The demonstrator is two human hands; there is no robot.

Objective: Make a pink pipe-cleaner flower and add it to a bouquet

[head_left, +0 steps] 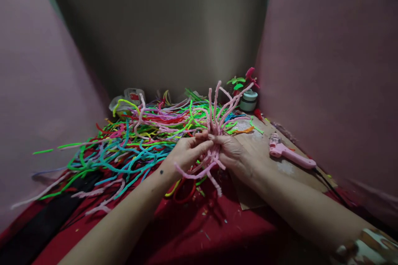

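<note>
Between my hands stands a bundle of pink pipe cleaners, its long ends fanning upward and shorter twisted ends hanging below. My left hand pinches the bundle from the left with thumb and fingers. From the right, my right hand wraps round its middle, the thumb near my left fingertips. A lilac pipe cleaner curves out to the left from the lower end. Part of the bundle's middle is hidden by my fingers.
A large heap of loose coloured pipe cleaners spreads behind and left. On a brown board at right lies a pink hot glue gun with a black cord. Red-handled scissors lie on the red cloth. A pale green jar stands behind.
</note>
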